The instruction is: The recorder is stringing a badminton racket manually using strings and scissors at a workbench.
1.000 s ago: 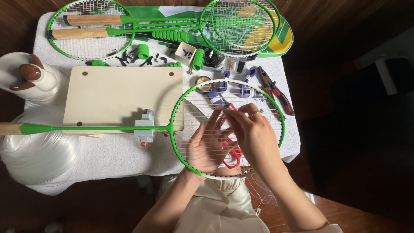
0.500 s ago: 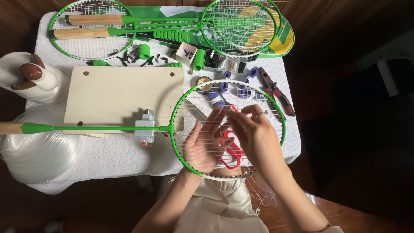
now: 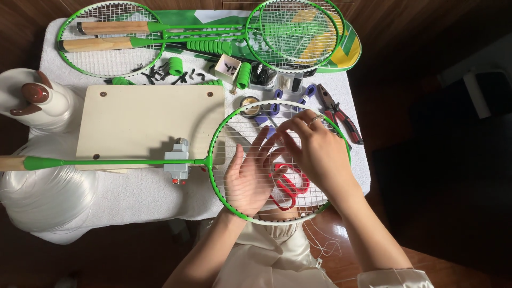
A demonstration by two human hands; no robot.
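Note:
A green badminton racket (image 3: 212,140) lies flat, its shaft held in a small grey clamp (image 3: 176,159) at the edge of a pale wooden board (image 3: 149,120). My left hand (image 3: 248,178) is under the racket's strings, palm up, fingers spread against them. My right hand (image 3: 314,152) is above the strings, its fingertips pinched on a thin white string near the head's upper middle. Loose white string (image 3: 325,242) trails below the frame toward my lap. Red-handled scissors (image 3: 288,184) lie beneath the strings.
Two more green rackets (image 3: 160,32) and a green and yellow cover (image 3: 349,45) lie at the table's far side. Green grip rolls (image 3: 176,65), small black parts, purple clips (image 3: 274,104) and red-handled pliers (image 3: 341,114) are scattered behind the head. White bags (image 3: 42,181) sit at left.
My right hand has moved up toward the far side of the racket head, drawing the string along. The left hand has stayed under the strings. More of the scissors shows.

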